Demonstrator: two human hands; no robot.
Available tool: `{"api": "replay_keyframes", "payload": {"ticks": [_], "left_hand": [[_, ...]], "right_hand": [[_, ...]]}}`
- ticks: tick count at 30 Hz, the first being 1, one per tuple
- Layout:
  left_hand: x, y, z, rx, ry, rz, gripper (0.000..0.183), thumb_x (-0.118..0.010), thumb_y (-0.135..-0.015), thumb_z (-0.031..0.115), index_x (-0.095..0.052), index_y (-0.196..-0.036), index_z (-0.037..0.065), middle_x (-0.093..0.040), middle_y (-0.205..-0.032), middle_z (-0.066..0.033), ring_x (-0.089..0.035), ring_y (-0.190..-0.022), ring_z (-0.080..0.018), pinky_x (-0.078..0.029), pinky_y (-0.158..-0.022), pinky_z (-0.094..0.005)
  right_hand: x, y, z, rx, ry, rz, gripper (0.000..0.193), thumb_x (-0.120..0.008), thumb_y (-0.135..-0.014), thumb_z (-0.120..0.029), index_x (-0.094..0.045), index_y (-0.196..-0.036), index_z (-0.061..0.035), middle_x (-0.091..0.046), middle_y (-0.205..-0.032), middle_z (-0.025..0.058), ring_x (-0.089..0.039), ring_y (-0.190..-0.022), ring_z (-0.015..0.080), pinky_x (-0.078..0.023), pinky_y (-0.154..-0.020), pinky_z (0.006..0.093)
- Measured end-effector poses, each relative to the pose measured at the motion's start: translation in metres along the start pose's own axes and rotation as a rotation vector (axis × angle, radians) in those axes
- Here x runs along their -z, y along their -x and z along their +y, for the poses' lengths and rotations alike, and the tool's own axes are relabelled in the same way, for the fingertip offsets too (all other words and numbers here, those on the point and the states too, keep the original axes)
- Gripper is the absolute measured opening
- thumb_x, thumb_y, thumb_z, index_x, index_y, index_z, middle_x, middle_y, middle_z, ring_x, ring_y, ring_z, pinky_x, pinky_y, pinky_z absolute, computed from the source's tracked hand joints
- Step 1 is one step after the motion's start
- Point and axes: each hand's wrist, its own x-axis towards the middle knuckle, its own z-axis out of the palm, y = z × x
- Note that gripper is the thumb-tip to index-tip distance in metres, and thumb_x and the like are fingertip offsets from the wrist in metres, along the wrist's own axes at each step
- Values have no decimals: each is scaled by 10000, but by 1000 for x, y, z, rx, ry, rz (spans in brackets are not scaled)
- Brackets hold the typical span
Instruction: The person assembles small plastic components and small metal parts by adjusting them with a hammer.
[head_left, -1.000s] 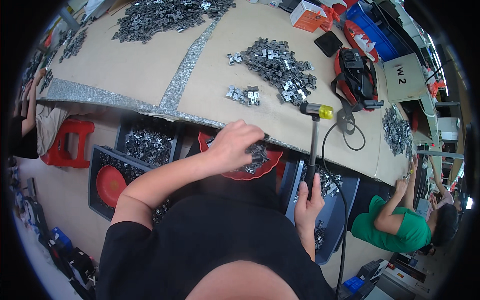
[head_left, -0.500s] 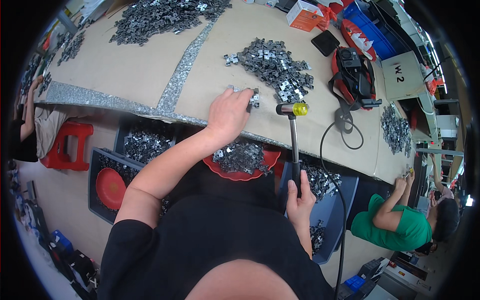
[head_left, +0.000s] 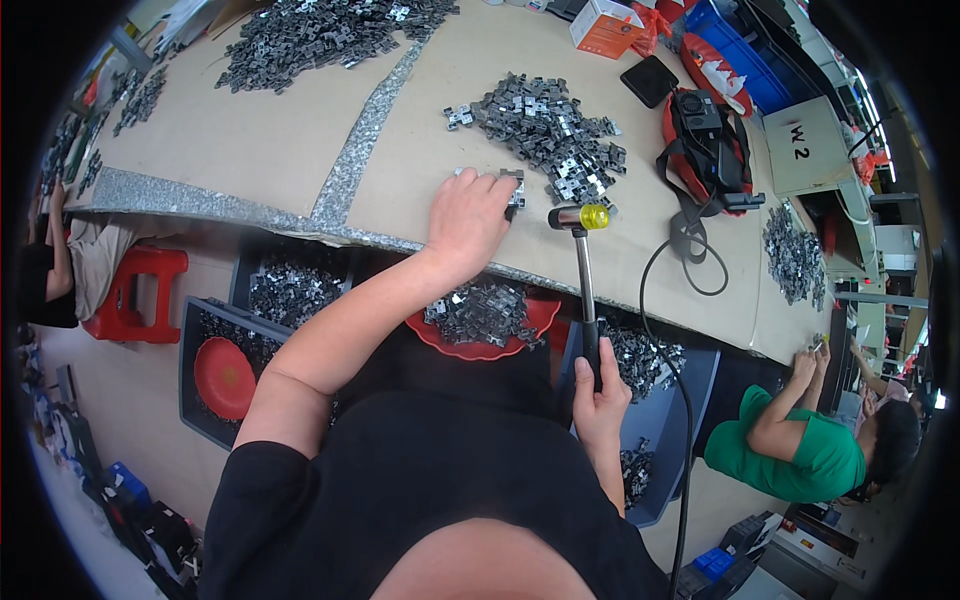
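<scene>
My right hand [head_left: 600,397] is wrapped round the black grip of a mallet [head_left: 586,270], which stands roughly upright in view with its yellow-faced head over the table edge. On the table top, my left hand [head_left: 468,222] has its fingers closed over small metal clips [head_left: 515,190]; part of them sticks out past the fingertips and the rest is hidden under the hand. Just beyond lies a pile of the same silver-grey clips [head_left: 545,130]. Below the table edge, in front of my body, a red scalloped tray [head_left: 468,350] holds many more clips.
A larger clip heap [head_left: 320,40] lies far left. At right sit a headset with straps [head_left: 705,140], its black cable [head_left: 648,300] and an orange-white box [head_left: 605,30]. Grey bins [head_left: 690,420] of clips stand beneath the table. A person in green [head_left: 785,445] works at far right.
My left hand has shifted slightly to the right and away over the clips. The mallet head has moved slightly to the left. The clip pile looks the same.
</scene>
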Motion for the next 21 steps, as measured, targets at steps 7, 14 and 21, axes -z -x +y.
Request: {"api": "replay_keyframes", "payload": {"ticks": [7, 14, 21], "left_hand": [[8, 3, 1, -152, 103, -153, 314, -502, -680, -9, -538, -986, 47, -584, -793, -90, -513, -833, -257, -401, -737, -377], [5, 8, 3, -76, 217, -169, 411, -520, -665, -25, -511, -1072, 26, -589, -804, -112, -508, -845, -283, -396, -752, -389], [5, 21, 8, -5, 319, -138, 570, -643, -585, -6, -435, -1116, 4, -583, -961, -100, -507, -892, -281, -401, -801, -376]], "right_hand": [[1, 2, 2, 39, 8, 22, 325, -568, -828, -103, -515, -1105, 61, -605, -738, 212, -628, -628, 293, -470, -548, 325], [0, -1, -6, 109, 253, -49, 334, -554, -837, -147, -515, -1140, -12, -599, -699, 152, -595, -551, 299, -455, -478, 370], [1, -3, -11, 79, 306, -62, 334, -549, -839, -159, -516, -1147, -33, -585, -672, 131, -586, -537, 294, -443, -461, 381]]}}
